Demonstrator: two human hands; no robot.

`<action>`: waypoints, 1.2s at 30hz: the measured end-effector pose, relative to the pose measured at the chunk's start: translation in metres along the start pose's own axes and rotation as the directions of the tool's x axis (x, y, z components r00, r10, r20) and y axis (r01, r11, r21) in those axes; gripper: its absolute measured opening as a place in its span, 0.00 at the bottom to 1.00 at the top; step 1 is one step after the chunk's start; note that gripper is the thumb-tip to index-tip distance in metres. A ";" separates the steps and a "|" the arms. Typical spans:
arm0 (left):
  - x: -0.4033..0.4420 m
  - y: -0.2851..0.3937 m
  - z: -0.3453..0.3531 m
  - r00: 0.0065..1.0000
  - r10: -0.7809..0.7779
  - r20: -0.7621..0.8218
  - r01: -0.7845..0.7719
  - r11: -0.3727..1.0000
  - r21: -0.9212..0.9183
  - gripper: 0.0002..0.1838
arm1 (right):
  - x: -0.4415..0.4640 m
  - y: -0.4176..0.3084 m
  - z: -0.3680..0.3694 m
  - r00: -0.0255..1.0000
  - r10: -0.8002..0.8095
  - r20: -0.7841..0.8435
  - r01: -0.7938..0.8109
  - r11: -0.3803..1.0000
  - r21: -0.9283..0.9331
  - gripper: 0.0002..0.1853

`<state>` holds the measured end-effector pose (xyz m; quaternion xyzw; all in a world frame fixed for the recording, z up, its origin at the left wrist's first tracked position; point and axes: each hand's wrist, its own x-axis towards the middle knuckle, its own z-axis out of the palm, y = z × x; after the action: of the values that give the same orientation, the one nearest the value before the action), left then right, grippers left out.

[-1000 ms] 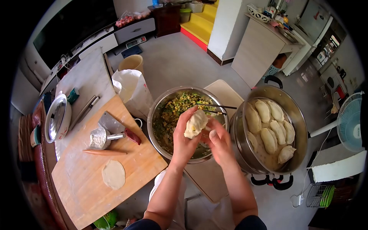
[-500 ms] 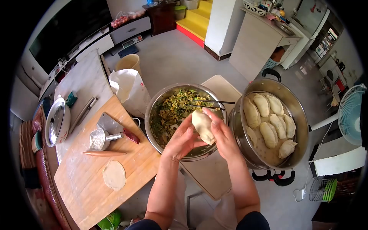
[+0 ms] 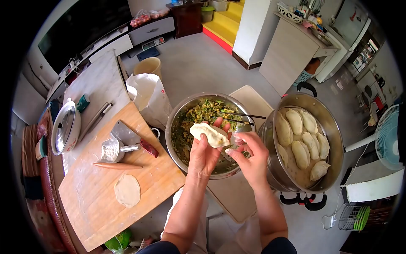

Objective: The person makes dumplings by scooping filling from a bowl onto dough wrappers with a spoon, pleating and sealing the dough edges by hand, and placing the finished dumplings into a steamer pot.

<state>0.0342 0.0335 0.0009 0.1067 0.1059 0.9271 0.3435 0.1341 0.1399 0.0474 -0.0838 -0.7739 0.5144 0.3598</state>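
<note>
My left hand (image 3: 202, 157) cradles a plump, pale stuffed dumpling (image 3: 208, 134), its thumb lying across the front and its fingers behind. Close to the dumpling's right end is my right hand (image 3: 253, 157), fingers bent with the thumb and forefinger apart and nothing visible between them. Both hands are over a steel bowl (image 3: 170, 149) of chopped green and yellow filling (image 3: 198, 111). A pair of dark chopsticks (image 3: 247, 115) rests across the bowl's right side.
On the right, a steamer pot (image 3: 336, 156) holds several dumplings (image 3: 301, 153). A wooden board (image 3: 156, 180) on the left carries a round dough wrapper (image 3: 127, 191), a rolling pin (image 3: 117, 166), a flour cup (image 3: 111, 150) and a cleaver (image 3: 124, 132). A flour bag (image 3: 148, 99) stands behind.
The dumpling has gone from upright between both hands to lying slanted in my left hand, further left. My right hand has come off it. The view has shifted slightly.
</note>
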 end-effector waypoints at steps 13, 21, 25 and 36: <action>-0.006 -0.026 0.016 0.994 0.109 -0.001 -0.107 0.979 0.174 0.34 | -0.002 -0.001 0.007 0.974 -0.194 -0.120 0.164 0.961 -0.224 0.15; -0.007 -0.031 0.028 0.984 0.167 0.064 -0.173 0.980 0.100 0.32 | 0.002 -0.001 0.002 0.980 -0.112 -0.164 0.083 0.982 -0.169 0.15; -0.008 -0.026 0.029 0.990 0.128 0.057 -0.132 0.989 0.064 0.30 | -0.001 0.007 -0.002 0.988 -0.099 -0.119 0.082 0.987 -0.139 0.15; -0.007 -0.018 0.024 0.990 0.082 0.111 -0.098 0.985 0.143 0.30 | -0.003 0.004 0.003 0.982 -0.146 -0.119 0.122 0.974 -0.191 0.15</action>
<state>0.0568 0.0451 0.0177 0.1851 0.1515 0.9243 0.2973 0.1330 0.1383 0.0417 -0.0980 -0.7961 0.4090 0.4351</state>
